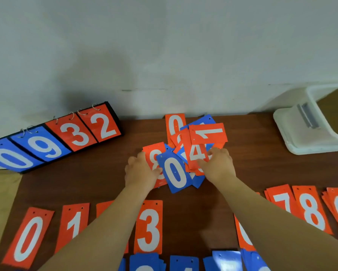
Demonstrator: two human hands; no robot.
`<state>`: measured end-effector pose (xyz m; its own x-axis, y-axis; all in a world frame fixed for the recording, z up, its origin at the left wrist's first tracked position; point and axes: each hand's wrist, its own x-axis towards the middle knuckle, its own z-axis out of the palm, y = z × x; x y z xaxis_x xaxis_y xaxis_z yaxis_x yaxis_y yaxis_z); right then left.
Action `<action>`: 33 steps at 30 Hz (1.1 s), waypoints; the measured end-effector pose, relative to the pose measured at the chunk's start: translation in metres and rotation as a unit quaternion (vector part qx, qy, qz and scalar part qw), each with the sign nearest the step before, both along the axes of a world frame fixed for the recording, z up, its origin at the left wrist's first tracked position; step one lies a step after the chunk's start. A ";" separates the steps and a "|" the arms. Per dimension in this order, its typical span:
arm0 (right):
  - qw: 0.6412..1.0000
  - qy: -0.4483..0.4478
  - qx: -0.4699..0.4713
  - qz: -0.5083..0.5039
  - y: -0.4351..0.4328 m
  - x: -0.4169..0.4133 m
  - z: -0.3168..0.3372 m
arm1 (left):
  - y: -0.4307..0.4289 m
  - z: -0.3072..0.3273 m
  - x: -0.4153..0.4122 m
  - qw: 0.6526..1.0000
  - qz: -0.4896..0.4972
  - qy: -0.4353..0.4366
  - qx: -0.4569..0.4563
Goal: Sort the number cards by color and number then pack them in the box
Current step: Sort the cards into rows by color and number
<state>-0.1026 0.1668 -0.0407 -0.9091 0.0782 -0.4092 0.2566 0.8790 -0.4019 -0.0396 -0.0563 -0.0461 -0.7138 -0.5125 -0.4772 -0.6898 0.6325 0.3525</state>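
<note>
My right hand has its thumb laid on the face of the orange 4 card and its other fingers curled at that card's right edge. It looks like a pinch, though the underside is hidden. My left hand lies bent over the orange 8 card, fingertips touching the left edge of the blue 0 card. I cannot tell whether they grip or only press. Taking the blue 0 card as my mark, the 4 lies just to its right and a little farther from me, overlapping it, with its long axis running away from me and leaning slightly right. The rest of the pile heaps up beyond, topped by a sideways orange 1 card. On the near side of the blue 0 card, the orange 3 card has bare table to its right, and I judge the 4 belongs there, a pull straight toward me by the right hand. The box stands well apart, far right.
</note>
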 end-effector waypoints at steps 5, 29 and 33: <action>0.999 -0.022 0.027 -0.020 -0.025 -0.014 -0.018 | 0.016 -0.010 -0.018 1.000 0.028 0.004 0.011; 0.988 -0.012 -0.139 -0.063 0.050 0.054 0.017 | -0.049 0.031 0.035 0.965 0.187 0.183 0.022; 0.980 -0.012 -0.186 -0.065 0.058 0.079 0.027 | -0.045 0.057 0.056 0.938 0.262 0.222 0.039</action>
<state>-0.0240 0.2246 -0.0133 -0.8909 0.0347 -0.4529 0.3707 0.6318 -0.6808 0.0163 -0.1016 0.0105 -0.5106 -0.8247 -0.2432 -0.6727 0.2070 0.7104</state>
